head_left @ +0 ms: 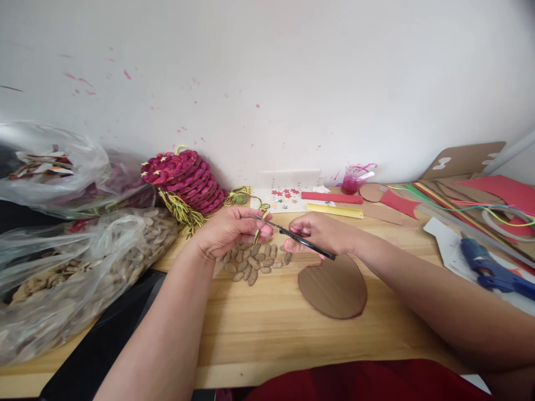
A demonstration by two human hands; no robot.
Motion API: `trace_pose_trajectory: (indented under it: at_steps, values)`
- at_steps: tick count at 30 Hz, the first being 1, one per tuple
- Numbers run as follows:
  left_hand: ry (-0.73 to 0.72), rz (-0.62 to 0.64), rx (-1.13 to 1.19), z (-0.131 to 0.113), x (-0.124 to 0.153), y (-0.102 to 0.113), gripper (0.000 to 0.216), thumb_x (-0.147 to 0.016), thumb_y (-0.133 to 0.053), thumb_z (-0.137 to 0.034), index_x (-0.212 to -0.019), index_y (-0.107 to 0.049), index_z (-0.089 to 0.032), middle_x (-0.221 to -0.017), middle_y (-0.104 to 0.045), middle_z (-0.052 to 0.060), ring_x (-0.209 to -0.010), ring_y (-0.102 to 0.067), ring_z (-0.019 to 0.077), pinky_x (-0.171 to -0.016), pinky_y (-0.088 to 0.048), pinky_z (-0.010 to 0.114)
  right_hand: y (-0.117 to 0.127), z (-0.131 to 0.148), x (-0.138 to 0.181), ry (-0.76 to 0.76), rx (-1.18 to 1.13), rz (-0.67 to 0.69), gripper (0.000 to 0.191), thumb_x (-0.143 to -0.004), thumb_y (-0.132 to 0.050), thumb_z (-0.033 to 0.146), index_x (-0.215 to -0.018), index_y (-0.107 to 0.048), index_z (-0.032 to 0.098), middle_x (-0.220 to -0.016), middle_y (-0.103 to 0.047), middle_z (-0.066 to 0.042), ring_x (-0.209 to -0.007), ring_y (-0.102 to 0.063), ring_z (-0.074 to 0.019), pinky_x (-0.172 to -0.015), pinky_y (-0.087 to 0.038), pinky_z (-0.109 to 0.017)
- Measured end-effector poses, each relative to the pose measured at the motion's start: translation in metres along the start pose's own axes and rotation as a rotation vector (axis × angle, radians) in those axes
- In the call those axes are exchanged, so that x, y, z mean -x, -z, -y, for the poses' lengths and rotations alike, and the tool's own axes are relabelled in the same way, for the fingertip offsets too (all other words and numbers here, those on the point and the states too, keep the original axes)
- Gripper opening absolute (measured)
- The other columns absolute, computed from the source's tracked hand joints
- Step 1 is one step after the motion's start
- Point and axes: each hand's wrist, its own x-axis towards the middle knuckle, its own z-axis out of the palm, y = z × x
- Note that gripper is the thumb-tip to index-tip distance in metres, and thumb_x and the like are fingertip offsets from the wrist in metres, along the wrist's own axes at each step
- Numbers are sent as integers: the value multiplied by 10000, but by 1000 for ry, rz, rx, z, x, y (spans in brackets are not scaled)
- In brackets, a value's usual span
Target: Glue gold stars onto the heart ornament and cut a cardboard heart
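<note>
My left hand (pixel 232 228) pinches a green, yellow and dark yarn (pixel 256 235), whose short ends hang below the fingers. In my right hand (pixel 317 231) is a pair of black-handled scissors (pixel 307 243), its blades pointing left and reaching the yarn at my left fingertips. Whether the blades are parted cannot be told. More of the yarn runs back to a small ball (pixel 239 196) near the wall. Below both hands lies a pile of peanuts in their shells (pixel 253 264). A rounded cardboard piece (pixel 332 287) with a reddish edge rests on the table under my right wrist.
Purple peanut-covered pieces with yarn tassels (pixel 194 181) are stacked at the back left. Plastic bags (pixel 92 267) of peanuts fill the left side. Star stickers (pixel 286 195), red (pixel 332 197) and yellow strips (pixel 334 210) and a paint cup (pixel 353 181) stand behind. A blue glue gun (pixel 489 267) lies right.
</note>
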Motion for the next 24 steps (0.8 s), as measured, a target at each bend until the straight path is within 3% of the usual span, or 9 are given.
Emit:
trace_pose_trajectory:
  at_steps: [5,8,12,15,17,19,21,24]
  values:
    - [-12,13,-41,0,0,2,262,-669,-863,-233,-877,-765,-109,-821,-753,110,-770,-713,183,-790,-566,313,-2,-11,-5,-29,-119,39,285,-804,-623,405,-639,-547,184,-743,-672,-26,-456,-417,-77,-377,-275,-238]
    - [-22,7,-46,0,0,2,290,-672,-860,-230,-921,-772,-110,-824,-757,112,-767,-712,183,-755,-557,292,-2,-18,-7,-59,-147,50,214,-804,-612,350,-689,-584,173,-870,-746,-41,-426,-422,-61,-363,-277,-239]
    - [-37,2,-45,-1,1,5,358,-693,-847,-226,-1023,-767,-114,-838,-765,115,-759,-715,182,-695,-546,257,-3,-19,-8,-49,-119,-2,260,-832,-604,393,-705,-615,166,-706,-703,-26,-379,-414,-63,-362,-288,-242]
    - [-41,-12,-37,-2,1,9,385,-705,-839,-205,-1066,-751,-106,-848,-764,123,-767,-720,185,-688,-555,255,-4,-17,-8,-43,-133,-71,341,-809,-659,489,-681,-552,192,-468,-509,49,-342,-412,-87,-359,-297,-236]
    - [-94,-73,5,-3,-1,12,401,-705,-839,-187,-1082,-734,-99,-832,-757,116,-753,-720,182,-689,-569,268,0,-16,-8,-45,-165,-110,415,-770,-693,563,-669,-501,209,-436,-429,76,-335,-417,-100,-352,-291,-234]
    - [-214,-166,78,-3,-3,15,389,-707,-834,-172,-1074,-722,-102,-817,-747,92,-715,-710,166,-690,-585,288,8,-16,-7,-57,-134,-150,462,-746,-697,618,-675,-490,212,-469,-442,72,-357,-436,-105,-369,-301,-236]
    - [-360,-254,161,-4,-5,17,347,-720,-820,-163,-1049,-716,-120,-815,-739,65,-682,-693,142,-682,-592,293,20,-17,-6,-82,17,-205,485,-728,-697,651,-673,-511,207,-508,-465,56,-411,-459,-111,-416,-311,-240]
    - [-527,-312,273,-7,-5,18,291,-749,-794,-152,-1029,-716,-159,-820,-727,28,-638,-652,99,-633,-571,246,39,-21,-4,-159,427,-241,504,-729,-671,672,-619,-530,201,-543,-505,13,-485,-475,-134,-470,-277,-262]
